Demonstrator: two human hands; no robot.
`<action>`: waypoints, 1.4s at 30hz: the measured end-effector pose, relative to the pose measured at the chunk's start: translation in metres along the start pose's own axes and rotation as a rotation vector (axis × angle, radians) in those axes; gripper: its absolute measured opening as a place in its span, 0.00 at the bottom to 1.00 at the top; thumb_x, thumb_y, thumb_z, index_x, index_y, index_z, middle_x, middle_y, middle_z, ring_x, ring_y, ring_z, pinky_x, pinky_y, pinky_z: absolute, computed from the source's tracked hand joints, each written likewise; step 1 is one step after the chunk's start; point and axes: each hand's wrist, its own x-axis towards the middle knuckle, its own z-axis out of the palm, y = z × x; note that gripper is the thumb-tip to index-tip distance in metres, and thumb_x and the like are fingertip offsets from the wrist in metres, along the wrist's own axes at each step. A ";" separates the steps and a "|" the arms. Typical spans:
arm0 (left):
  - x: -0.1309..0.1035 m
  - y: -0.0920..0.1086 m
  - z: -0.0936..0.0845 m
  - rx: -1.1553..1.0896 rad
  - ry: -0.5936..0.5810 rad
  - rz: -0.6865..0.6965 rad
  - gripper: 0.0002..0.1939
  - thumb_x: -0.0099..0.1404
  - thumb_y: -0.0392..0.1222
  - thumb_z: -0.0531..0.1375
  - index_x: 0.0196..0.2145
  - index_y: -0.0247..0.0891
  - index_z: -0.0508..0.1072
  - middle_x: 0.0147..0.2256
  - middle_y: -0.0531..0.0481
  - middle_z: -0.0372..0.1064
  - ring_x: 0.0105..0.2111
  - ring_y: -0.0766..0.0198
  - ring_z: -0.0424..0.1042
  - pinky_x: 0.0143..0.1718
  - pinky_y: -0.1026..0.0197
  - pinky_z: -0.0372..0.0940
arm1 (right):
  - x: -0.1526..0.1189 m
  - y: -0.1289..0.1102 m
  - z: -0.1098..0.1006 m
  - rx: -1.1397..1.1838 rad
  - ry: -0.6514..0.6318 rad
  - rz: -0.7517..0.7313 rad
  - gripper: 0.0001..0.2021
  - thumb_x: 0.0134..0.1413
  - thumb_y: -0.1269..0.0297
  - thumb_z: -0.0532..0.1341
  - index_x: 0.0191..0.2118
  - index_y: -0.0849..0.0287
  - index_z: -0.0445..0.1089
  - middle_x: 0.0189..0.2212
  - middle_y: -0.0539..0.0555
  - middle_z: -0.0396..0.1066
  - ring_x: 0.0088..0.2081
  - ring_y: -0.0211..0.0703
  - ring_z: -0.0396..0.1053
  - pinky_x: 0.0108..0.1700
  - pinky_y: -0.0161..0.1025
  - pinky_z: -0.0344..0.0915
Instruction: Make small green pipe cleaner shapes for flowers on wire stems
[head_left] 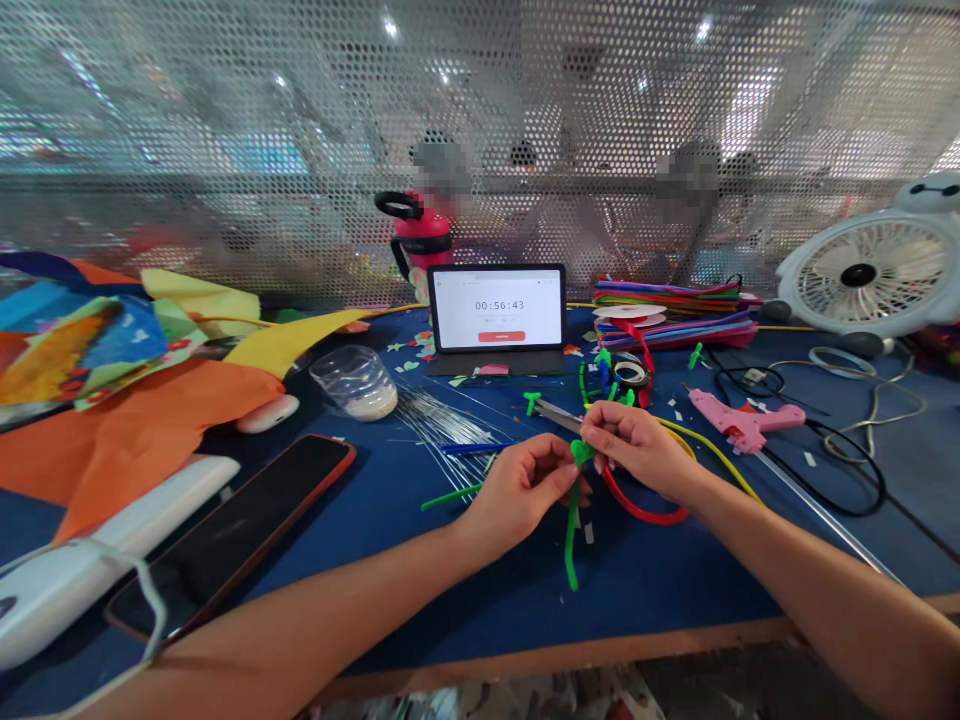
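Note:
A green pipe cleaner (pixel 571 545) hangs down between my two hands, with a bunched, twisted part at its top. My left hand (pixel 525 485) pinches that bunched part from the left. From the right, my right hand (pixel 630 440) has its fingers closed on the same green piece. Scissors (pixel 559 415) lie just behind my hands, partly hidden by my right hand. A small green twisted piece (pixel 532 402) is by their tips. The red handle loop (pixel 652 515) shows below my right wrist. Another green pipe cleaner (pixel 450 497) lies left of my left hand.
A tablet (pixel 499 310) stands at the back beside a pink bottle (pixel 424 235). Clear cup (pixel 356 385), wires (pixel 442 430), phone (pixel 247 530) and orange sheets (pixel 135 420) lie left. Rightward are a pink glue gun (pixel 746 420), pipe cleaner bundles (pixel 675 325) and a fan (pixel 870 270).

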 end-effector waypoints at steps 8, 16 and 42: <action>0.001 0.001 0.001 -0.168 0.017 -0.030 0.11 0.56 0.42 0.64 0.32 0.34 0.69 0.29 0.50 0.71 0.30 0.66 0.72 0.37 0.59 0.69 | -0.001 -0.001 0.001 -0.148 -0.048 -0.067 0.11 0.59 0.57 0.55 0.32 0.60 0.61 0.23 0.47 0.63 0.24 0.33 0.64 0.28 0.30 0.60; 0.006 -0.003 -0.006 -0.367 -0.103 -0.238 0.13 0.62 0.47 0.58 0.31 0.32 0.71 0.24 0.48 0.72 0.22 0.67 0.71 0.28 0.64 0.67 | -0.001 -0.002 0.001 -0.122 0.076 -0.123 0.10 0.59 0.58 0.55 0.31 0.59 0.60 0.21 0.47 0.63 0.24 0.33 0.64 0.26 0.30 0.59; 0.005 0.003 -0.004 -0.241 0.174 0.089 0.07 0.64 0.44 0.57 0.34 0.39 0.62 0.36 0.52 0.74 0.34 0.68 0.69 0.41 0.63 0.60 | 0.001 0.003 0.004 -0.001 0.102 0.006 0.17 0.63 0.53 0.48 0.32 0.60 0.64 0.24 0.49 0.65 0.25 0.32 0.62 0.27 0.30 0.58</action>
